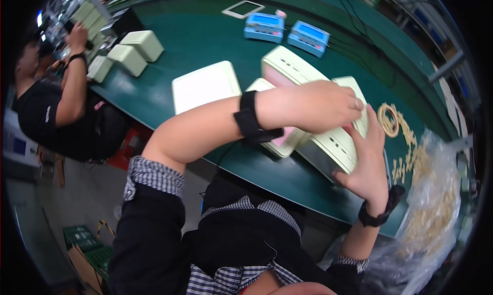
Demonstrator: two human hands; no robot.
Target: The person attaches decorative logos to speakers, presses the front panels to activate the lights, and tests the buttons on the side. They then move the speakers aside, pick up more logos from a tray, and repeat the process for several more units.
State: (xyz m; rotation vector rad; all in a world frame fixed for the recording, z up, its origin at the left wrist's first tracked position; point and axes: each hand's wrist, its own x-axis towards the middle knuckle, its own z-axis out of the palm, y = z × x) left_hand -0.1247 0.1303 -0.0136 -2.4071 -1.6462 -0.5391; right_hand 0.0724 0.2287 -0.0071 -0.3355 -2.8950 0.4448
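My left hand (323, 107) reaches across several pale green plastic casings, its fingers bent down and pressed together. Whatever they hold, if anything, is hidden. Below the fingers, a slotted casing (333, 147) lies on the table, and my right hand (371, 159) spans its right end, thumb on the near edge and fingers on the far one. Just beyond both hands stands another pale casing (353, 85). A long casing with slots (292, 64) is farther back, pink showing on its side. Partly under my left wrist is a casing with a pink face (283, 142).
A white-faced casing (205, 84) lies left of my forearm. Two blue devices with screens (264, 27) stand at the back. On the right are a beige ring (388, 120), small beige parts (411, 136) and a clear plastic bag (431, 208). Another person (67, 105) sits at left near pale boxes (128, 59).
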